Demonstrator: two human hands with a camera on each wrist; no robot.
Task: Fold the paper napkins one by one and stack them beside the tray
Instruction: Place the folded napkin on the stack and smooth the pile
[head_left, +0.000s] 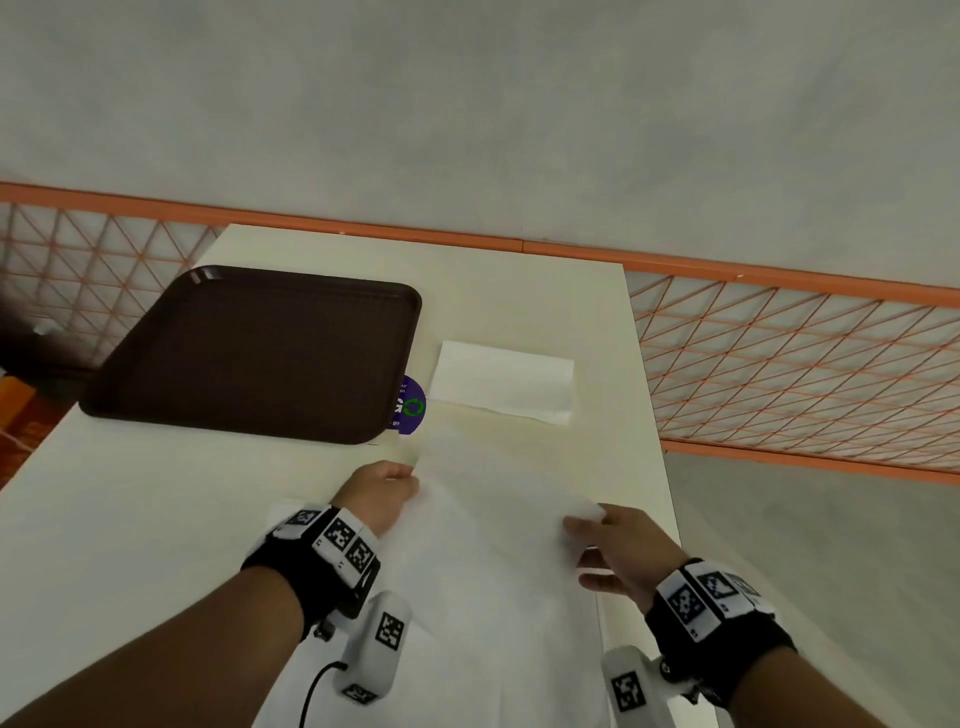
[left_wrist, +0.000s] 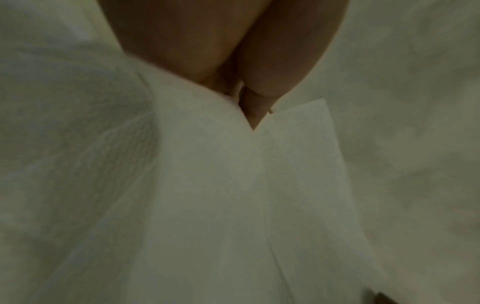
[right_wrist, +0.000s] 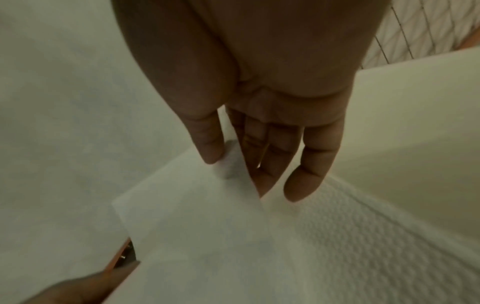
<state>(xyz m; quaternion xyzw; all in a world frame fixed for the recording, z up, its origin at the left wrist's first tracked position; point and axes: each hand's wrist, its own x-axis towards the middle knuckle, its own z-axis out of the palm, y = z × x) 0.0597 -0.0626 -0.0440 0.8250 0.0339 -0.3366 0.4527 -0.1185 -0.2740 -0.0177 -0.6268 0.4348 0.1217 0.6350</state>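
A large white paper napkin (head_left: 493, 545) hangs raised over the near side of the table, held at two upper corners. My left hand (head_left: 387, 491) pinches its left corner, and the left wrist view shows fingers (left_wrist: 255, 115) closed on the sheet (left_wrist: 233, 185). My right hand (head_left: 605, 545) pinches the right corner between thumb (right_wrist: 207, 144) and fingers, with the napkin (right_wrist: 207, 236) hanging below. One folded napkin (head_left: 506, 382) lies flat to the right of the dark brown tray (head_left: 249, 353).
The white table (head_left: 130, 519) ends close on the right, with grey floor beyond. An orange lattice railing (head_left: 779, 364) runs behind. A round purple sticker (head_left: 410, 405) sits between tray and folded napkin. More white paper (right_wrist: 363, 236) lies under the held napkin.
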